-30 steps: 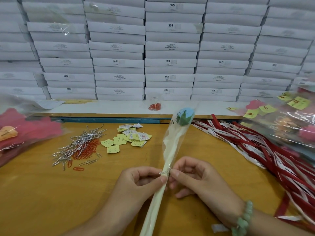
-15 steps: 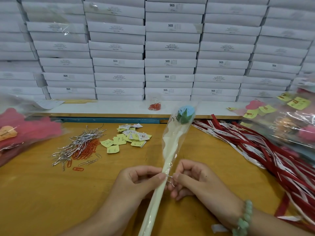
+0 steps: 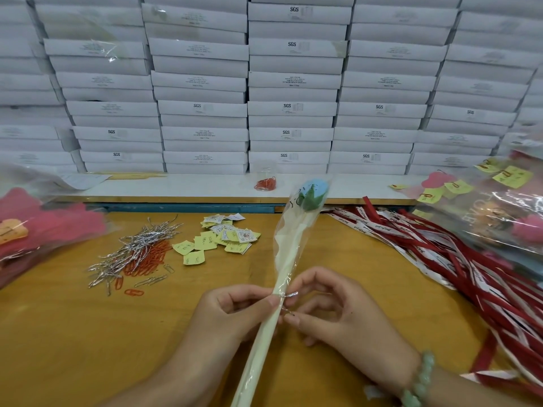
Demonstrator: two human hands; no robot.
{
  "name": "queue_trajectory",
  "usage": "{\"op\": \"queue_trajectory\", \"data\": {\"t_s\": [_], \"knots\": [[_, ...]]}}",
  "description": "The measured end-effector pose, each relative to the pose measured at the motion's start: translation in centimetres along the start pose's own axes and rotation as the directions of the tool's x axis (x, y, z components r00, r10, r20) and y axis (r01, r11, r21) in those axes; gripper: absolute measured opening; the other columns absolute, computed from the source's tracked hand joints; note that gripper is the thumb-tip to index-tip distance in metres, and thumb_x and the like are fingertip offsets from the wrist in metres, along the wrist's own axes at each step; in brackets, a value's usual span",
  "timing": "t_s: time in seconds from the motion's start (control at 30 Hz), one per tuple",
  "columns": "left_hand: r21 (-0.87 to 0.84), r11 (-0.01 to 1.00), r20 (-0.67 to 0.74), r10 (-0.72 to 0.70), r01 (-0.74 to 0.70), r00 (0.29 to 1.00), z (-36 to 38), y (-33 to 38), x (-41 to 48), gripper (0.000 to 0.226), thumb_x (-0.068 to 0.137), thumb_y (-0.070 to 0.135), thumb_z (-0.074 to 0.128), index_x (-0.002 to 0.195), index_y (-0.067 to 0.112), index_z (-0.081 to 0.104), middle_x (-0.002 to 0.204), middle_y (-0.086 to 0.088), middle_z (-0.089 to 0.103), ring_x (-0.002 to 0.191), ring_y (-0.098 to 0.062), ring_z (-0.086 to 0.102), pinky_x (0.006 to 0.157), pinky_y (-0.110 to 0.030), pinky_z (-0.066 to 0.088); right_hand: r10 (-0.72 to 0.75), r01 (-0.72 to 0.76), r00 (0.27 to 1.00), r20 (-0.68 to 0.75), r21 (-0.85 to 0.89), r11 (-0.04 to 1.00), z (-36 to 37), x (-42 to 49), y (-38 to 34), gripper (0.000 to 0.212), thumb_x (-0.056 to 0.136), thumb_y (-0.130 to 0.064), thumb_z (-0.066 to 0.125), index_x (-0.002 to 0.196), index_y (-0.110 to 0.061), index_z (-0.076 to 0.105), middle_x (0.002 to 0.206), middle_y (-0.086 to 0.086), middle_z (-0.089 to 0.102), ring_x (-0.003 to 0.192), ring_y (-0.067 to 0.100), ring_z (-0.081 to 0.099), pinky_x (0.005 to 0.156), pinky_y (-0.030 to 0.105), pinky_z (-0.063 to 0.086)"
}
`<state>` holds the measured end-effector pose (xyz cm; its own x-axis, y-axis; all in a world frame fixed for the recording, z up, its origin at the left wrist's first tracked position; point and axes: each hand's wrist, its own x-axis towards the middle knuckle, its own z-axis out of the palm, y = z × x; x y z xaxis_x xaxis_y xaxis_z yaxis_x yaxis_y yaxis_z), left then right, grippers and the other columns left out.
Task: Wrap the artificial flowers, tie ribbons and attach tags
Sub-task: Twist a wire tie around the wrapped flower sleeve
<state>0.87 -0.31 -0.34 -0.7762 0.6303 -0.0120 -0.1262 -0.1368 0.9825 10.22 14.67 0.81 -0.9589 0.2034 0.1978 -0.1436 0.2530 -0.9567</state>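
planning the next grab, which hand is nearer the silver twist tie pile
Left. The left hand sits right of the twist tie pile; the right hand lies farther right.

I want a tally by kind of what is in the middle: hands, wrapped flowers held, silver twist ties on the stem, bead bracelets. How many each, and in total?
2 hands: left hand, right hand
1 wrapped flower
1 silver twist tie on the stem
1 bead bracelet
Total: 5
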Motion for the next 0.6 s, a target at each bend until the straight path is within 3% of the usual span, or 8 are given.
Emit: {"op": "queue_trajectory", "data": {"t_s": [0.1, 0.2, 0.33, 0.5, 0.6], "knots": [[0.011, 1.0, 0.019, -0.005, 0.005, 1.0, 0.07, 0.17, -0.12, 0.035, 0.051, 0.026, 0.078, 0.081, 0.008, 0.079, 0.08, -0.021, 0.073, 0.065, -0.02, 0.07, 0.061, -0.024, 0.058, -0.092, 0.084, 0.995, -0.047, -0.154, 0.984, -0.16, -0.15, -0.14, 0.023, 0.077, -0.01, 0.079, 0.087, -0.026, 0.066, 0.092, -0.002, 0.07, 0.075, 0.017, 0.069, 0.058, 0.033, 0.055], [0.025, 1.0, 0.025, -0.005, 0.005, 1.0, 0.11, 0.29, -0.18, 0.036, 0.05, 0.027, 0.079, 0.08, 0.007, 0.079, 0.077, -0.022, 0.073, 0.062, -0.019, 0.069, 0.058, -0.022, 0.056, -0.189, 0.164, 0.981, -0.052, -0.313, 0.936, -0.33, -0.28, -0.07, 0.022, 0.077, -0.017, 0.08, 0.089, -0.029, 0.065, 0.087, -0.01, 0.07, 0.073, 0.012, 0.067, 0.055, 0.017, 0.048], [0.037, 0.999, 0.024, -0.001, 0.0, 1.0, 0.17, 0.35, -0.23, 0.036, 0.05, 0.027, 0.079, 0.08, 0.007, 0.079, 0.077, -0.021, 0.073, 0.061, -0.018, 0.069, 0.057, -0.021, 0.055, -0.212, 0.183, 0.977, -0.037, -0.373, 0.909, -0.29, -0.4, -0.24, 0.009, 0.083, -0.026, 0.073, 0.085, -0.028, 0.065, 0.082, -0.011, 0.069, 0.069, 0.012, 0.066, 0.055, 0.015, 0.045], [0.041, 0.999, 0.036, 0.009, -0.011, 0.999, 0.28, 0.35, -0.27, 0.03, 0.054, 0.024, 0.078, 0.081, 0.01, 0.08, 0.077, -0.018, 0.074, 0.062, -0.017, 0.07, 0.057, -0.019, 0.054, 0.059, -0.06, 0.998, -0.036, -0.033, 0.998, 0.08, -0.26, -0.73, 0.013, 0.089, -0.014, 0.065, 0.083, -0.004, 0.063, 0.075, 0.006, 0.069, 0.058, 0.013, 0.06, 0.04, 0.024, 0.044], [0.027, 0.999, 0.015, 0.024, -0.025, 1.0, 0.23, 0.15, -0.18, 0.033, 0.051, 0.025, 0.08, 0.081, 0.011, 0.08, 0.079, -0.018, 0.074, 0.065, -0.018, 0.071, 0.06, -0.021, 0.056, 0.263, -0.261, 0.965, 0.021, 0.235, 0.936, 0.46, -0.11, -1.01, 0.013, 0.091, -0.011, 0.061, 0.08, -0.003, 0.061, 0.068, 0.009, 0.064, 0.051, 0.008, 0.052, 0.034, 0.018, 0.037]]}}
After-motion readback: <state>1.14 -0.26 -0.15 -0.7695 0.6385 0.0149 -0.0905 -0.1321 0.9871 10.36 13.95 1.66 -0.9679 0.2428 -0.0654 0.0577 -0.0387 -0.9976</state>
